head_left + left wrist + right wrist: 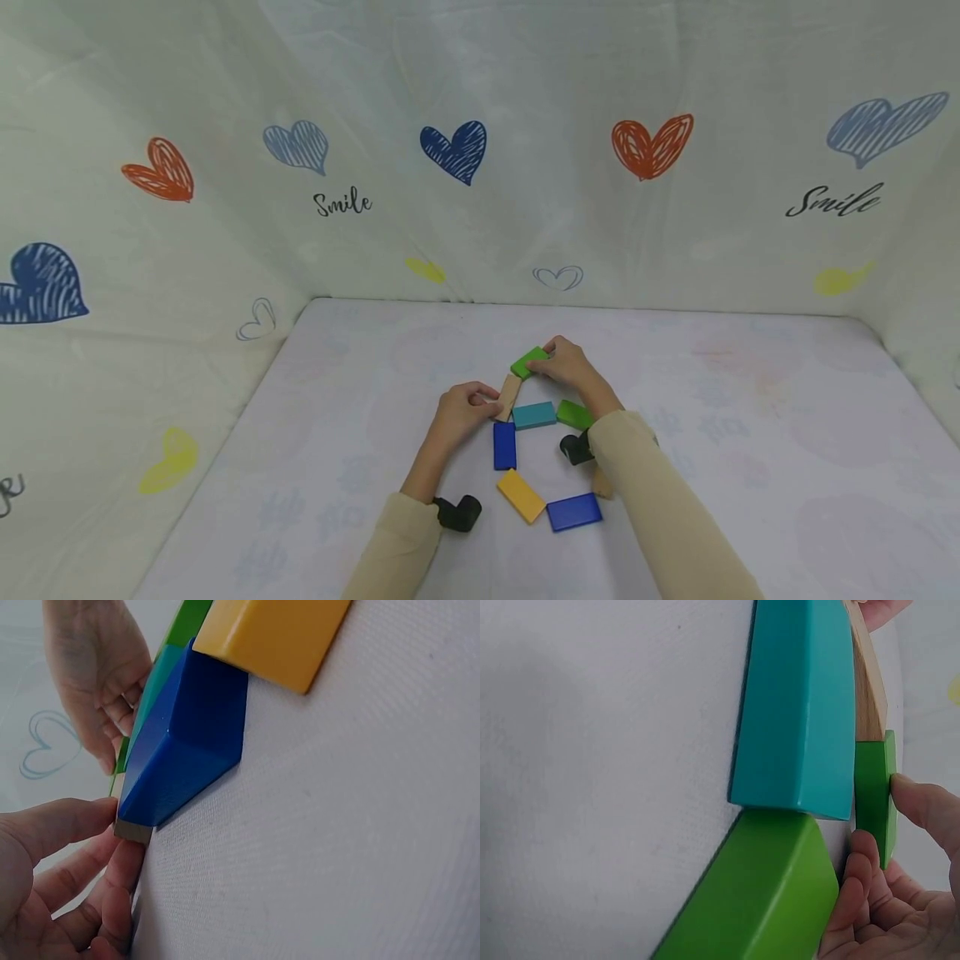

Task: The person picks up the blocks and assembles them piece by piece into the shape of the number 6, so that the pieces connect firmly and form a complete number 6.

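Note:
My right hand (567, 364) pinches a green block (529, 362) at the far end of a row of flat rectangular blocks; in the right wrist view, thumb and fingers lie on opposite sides of this green block (875, 799). The left hand (459, 410) holds a plain wooden block (509, 396) between thumb and fingers, its near end (133, 829) showing in the left wrist view. That wooden block meets the held green one. Beside its near end lie a teal block (535, 415) and a blue block (505, 446). A second green block (574, 414) adjoins the teal one.
Nearer me, a yellow block (521, 497), another blue block (574, 512) and a second wooden block (602, 483), partly behind the right sleeve, continue a ring. All lie on a white-covered table (360, 417). A printed curtain (525, 225) stands behind it.

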### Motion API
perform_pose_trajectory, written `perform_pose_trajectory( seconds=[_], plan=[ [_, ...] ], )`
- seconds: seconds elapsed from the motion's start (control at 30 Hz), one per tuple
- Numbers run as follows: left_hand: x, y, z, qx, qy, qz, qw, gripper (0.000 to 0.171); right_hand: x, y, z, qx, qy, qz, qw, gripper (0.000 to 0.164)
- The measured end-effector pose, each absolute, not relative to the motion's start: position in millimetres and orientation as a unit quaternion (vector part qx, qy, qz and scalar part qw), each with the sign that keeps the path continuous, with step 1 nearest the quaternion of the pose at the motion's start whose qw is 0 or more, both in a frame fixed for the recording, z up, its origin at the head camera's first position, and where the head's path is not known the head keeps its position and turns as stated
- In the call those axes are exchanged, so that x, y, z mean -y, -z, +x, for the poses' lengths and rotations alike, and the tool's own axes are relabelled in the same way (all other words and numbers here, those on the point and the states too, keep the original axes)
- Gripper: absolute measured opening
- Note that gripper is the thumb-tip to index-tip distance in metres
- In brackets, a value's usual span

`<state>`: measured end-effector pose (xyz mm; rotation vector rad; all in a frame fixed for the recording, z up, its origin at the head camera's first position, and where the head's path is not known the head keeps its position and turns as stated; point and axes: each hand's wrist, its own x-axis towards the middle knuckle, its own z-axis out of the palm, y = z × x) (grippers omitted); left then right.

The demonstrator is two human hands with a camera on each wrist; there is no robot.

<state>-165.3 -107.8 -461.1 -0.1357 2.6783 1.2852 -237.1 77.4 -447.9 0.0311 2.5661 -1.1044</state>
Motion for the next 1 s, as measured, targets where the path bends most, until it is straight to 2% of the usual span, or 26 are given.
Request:
perform_pose_trajectory(
  seconds=[0.27, 0.53, 0.77, 1.0],
  plan=[
    [107.8, 461.9, -163.5, -0.894, -0.437, -0.047, 0.088, 0.019, -93.3, 440.2, -227.3, -0.896, 0.396, -0.021, 0.200, 0.058],
    [107.1, 461.2, -163.3, -0.897, -0.433, -0.041, 0.081, 0.019, -132.7, 439.6, -203.8, -0.906, 0.354, -0.100, 0.209, 0.035],
    [108.2, 460.0, -163.8, -0.899, -0.428, -0.042, 0.080, 0.019, -146.0, 442.8, -180.9, -0.901, 0.361, -0.124, 0.205, 0.024],
    [107.3, 460.7, -166.2, -0.899, -0.428, -0.047, 0.082, 0.019, -147.2, 449.0, -174.5, -0.903, 0.372, -0.118, 0.182, 0.019]
  ],
)
